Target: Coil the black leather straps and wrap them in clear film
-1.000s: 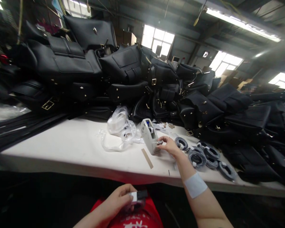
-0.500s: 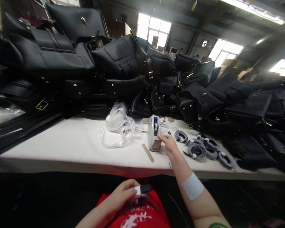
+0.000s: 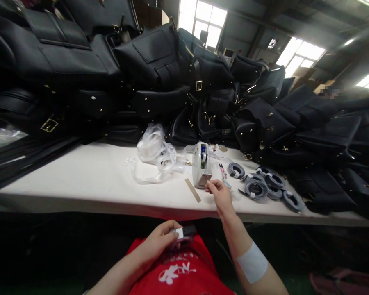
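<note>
My left hand [image 3: 169, 236] is closed around a small coiled black strap [image 3: 189, 230] with a white paper band, low in front of the red apron [image 3: 181, 270]. Part of that coil lies hidden behind my fingers. On the table stands a pale grey tape dispenser [image 3: 198, 170], its front toward me. The thumb and forefinger of my right hand [image 3: 220, 194] are pinched at its lower front edge, on the tape end; the tape itself barely shows. Beside this hand lie pink-handled snips [image 3: 223, 171].
Several coiled, wrapped straps [image 3: 256, 187] lie on the right of the white table [image 3: 95, 180]. Crumpled clear plastic with white rolls [image 3: 152, 147] and a flat brown strip [image 3: 192, 190] lie left of the dispenser. Black bags [image 3: 160, 57] are piled high behind.
My right hand has moved down and slightly toward me, from the dispenser's side opening to its lower front edge. My left hand still holds the coil. The view has tilted down a little.
</note>
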Available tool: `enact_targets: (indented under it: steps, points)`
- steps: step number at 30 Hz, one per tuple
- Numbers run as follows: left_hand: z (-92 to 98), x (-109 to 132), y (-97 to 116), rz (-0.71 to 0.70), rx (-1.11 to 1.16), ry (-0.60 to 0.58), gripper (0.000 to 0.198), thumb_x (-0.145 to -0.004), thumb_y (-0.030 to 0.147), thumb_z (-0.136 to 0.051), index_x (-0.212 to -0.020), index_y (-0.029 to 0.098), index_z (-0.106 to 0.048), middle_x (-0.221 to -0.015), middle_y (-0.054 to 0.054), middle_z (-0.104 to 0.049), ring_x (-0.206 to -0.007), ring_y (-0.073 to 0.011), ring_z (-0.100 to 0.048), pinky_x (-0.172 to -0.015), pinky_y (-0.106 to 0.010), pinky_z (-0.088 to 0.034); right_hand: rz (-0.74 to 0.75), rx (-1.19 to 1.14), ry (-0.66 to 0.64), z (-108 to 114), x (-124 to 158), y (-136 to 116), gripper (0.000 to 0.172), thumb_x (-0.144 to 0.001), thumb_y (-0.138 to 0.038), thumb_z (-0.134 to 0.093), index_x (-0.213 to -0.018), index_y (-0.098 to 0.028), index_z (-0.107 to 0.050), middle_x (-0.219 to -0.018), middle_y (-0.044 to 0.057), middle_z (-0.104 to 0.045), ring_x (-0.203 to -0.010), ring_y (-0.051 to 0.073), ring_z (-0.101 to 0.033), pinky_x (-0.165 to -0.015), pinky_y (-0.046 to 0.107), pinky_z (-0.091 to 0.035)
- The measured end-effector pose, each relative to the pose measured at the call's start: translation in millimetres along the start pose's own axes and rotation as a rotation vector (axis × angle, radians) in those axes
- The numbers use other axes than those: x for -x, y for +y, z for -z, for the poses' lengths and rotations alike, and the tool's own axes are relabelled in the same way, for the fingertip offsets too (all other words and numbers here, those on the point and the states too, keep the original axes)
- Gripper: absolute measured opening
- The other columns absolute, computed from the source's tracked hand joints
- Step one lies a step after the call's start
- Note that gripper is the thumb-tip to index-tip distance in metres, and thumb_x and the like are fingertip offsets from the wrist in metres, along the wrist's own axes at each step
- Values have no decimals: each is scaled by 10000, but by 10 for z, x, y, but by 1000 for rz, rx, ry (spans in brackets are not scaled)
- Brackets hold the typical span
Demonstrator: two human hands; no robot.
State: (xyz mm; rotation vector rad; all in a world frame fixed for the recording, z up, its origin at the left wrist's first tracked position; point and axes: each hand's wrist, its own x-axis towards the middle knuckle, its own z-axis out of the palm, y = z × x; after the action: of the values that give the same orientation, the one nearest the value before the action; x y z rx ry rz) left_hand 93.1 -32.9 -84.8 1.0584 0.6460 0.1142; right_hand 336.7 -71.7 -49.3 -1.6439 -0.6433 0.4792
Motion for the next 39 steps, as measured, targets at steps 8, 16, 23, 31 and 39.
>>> enact_targets:
  steps: [8,16,23,31,39]
  points:
    - [-91,10,280,-212,-98,96,279,-797,370,-623,-961,144,-609,-810,-44,-668,-738,-166,-583,-726,-284,-442,-146,26,-102,150,153,11,424,-619,-557,-772,-722,-172,-626,-573,14,-643,-484,137,-578,-503,281,-496]
    - [-273,23,232,-394,-427,238,198,-847,264,-543,-995,158,-618,-940,-63,-694,-850,-198,-631,-805,-316,-486,-306,-118,-646,-23,898,-366,321,-736,-449,-747,-728,-146,-640,-573,-5,-659,-433,81,-552,-446,199,-454]
    - [-333,97,286,-469,-621,362,185,-853,216,-538,-1001,160,-634,-946,-66,-705,-869,-206,-646,-832,-330,-492,-349,-124,-570,-103,1002,-253,324,-724,-436,-753,-693,-138,-631,-527,-12,-643,-378,60,-510,-408,176,-406]
    - [-302,93,242,-489,-614,384,227,-861,212,-536,-1064,158,-620,-986,-81,-712,-910,-213,-661,-853,-335,-508,-379,-138,-481,-139,1103,-140,342,-709,-459,-755,-670,-147,-619,-498,-8,-637,-348,60,-475,-370,172,-354]
    - [-262,56,176,-517,-471,313,235,-879,225,-513,-1081,166,-617,-1042,-87,-705,-964,-214,-660,-888,-338,-504,-377,-102,-418,-173,1140,-37,368,-717,-490,-741,-639,-162,-593,-490,-13,-620,-345,66,-461,-360,182,-338]
